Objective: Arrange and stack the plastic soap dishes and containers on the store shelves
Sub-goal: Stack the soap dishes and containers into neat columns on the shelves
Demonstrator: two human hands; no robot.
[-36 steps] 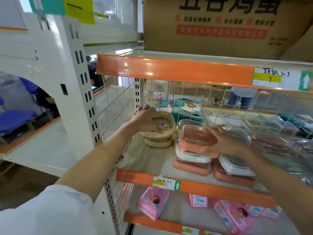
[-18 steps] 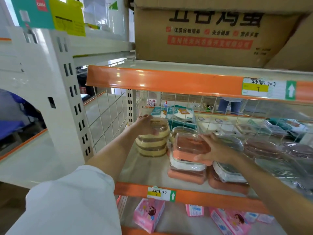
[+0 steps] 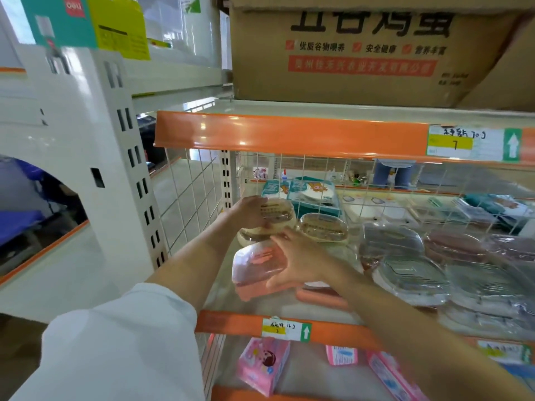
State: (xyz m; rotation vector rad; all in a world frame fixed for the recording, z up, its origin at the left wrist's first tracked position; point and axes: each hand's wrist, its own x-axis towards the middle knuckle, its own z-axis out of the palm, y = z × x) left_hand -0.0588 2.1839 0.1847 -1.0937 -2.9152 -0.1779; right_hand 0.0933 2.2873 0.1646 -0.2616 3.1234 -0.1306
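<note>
Two hands work on the middle shelf (image 3: 289, 305). At about 10 o'clock of the shelf, the left hand (image 3: 250, 212) curls round a beige oval soap dish (image 3: 278, 211) with a clear lid, which sits atop a like one. Just right of it stands another beige dish (image 3: 322, 227). Nearer the front edge, the right hand (image 3: 298, 260) grips a pink dish (image 3: 254, 269) with a clear lid, tilted. At 3 o'clock lie clear-lidded brown and white dishes (image 3: 414, 273).
</note>
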